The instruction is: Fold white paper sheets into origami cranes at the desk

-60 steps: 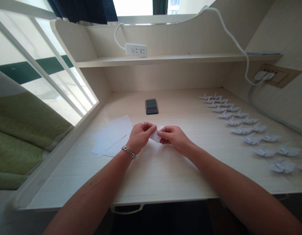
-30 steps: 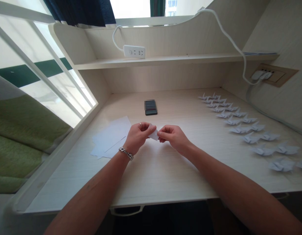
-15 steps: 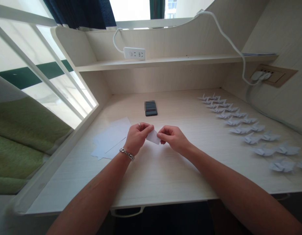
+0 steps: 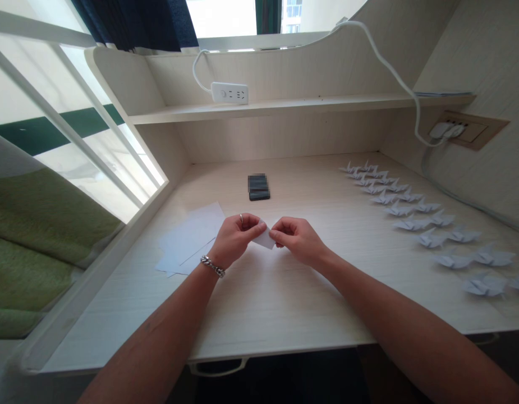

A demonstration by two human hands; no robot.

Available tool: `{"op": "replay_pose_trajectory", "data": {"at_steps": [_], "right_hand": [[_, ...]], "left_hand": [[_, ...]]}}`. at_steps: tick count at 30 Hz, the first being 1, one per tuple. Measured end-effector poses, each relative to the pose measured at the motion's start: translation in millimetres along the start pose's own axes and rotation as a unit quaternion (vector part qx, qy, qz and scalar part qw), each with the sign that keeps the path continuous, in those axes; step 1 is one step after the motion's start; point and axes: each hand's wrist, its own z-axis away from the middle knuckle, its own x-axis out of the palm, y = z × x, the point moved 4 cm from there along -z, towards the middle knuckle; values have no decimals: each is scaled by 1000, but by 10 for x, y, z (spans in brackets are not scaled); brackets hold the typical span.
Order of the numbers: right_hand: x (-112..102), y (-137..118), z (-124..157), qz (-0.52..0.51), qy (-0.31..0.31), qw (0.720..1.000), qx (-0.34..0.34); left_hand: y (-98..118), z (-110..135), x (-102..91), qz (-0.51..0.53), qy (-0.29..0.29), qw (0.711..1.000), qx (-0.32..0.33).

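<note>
A small folded piece of white paper is held between both hands, just above the middle of the desk. My left hand, with a ring and a chain bracelet, pinches its upper left side between thumb and fingers. On the right side of the paper, my right hand grips the edge with thumb and forefinger. Fingers cover parts of the paper, so its full fold cannot be seen. Loose white paper sheets lie overlapping beside my left hand.
Several folded paper cranes stand in two rows along the desk's right side. A dark phone-like object lies beyond my hands. A white power strip rests on the shelf, and a white cable hangs at right.
My left thumb and fingers have shifted slightly right along the paper, covering more of its upper left. My right hand stays almost in place.
</note>
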Motion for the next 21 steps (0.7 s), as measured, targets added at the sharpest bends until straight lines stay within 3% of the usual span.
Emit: {"op": "replay_pose_trajectory", "data": {"at_steps": [12, 21], "right_hand": [[5, -14, 7, 36, 2, 999, -10], [29, 20, 3, 32, 15, 999, -6]], "left_hand": [[21, -2, 7, -44, 40, 998, 22], [33, 19, 38, -128, 8, 991, 35]]}}
